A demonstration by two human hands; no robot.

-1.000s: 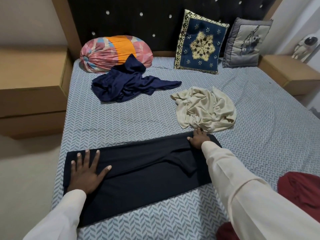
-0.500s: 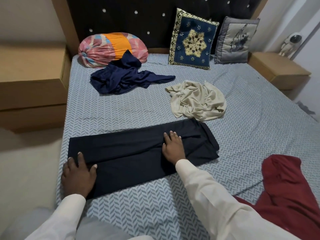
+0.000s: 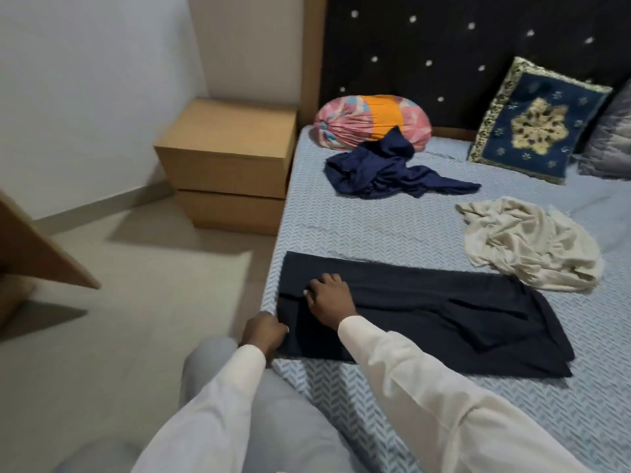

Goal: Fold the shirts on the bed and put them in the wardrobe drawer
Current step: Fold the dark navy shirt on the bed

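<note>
A dark shirt (image 3: pixel 444 315), folded into a long strip, lies across the near part of the bed (image 3: pixel 392 230). My left hand (image 3: pixel 265 331) is closed on the strip's near left corner at the bed's edge. My right hand (image 3: pixel 327 296) rests on the strip's left end, its fingers curled into a fold of the cloth. A crumpled navy shirt (image 3: pixel 386 174) lies farther up the bed. To the right of the strip, a crumpled cream shirt (image 3: pixel 526 245) touches its far right end.
A round patterned bolster (image 3: pixel 362 119), a blue and gold cushion (image 3: pixel 536 121) and a grey cushion (image 3: pixel 611 141) lean on the dark headboard. A wooden nightstand (image 3: pixel 228 158) stands left of the bed. A wooden panel (image 3: pixel 30 247) juts in at far left over the floor.
My right hand slid from the strip's right end to its left end. My left hand went from flat on the cloth to closed on the near corner. The view swung left.
</note>
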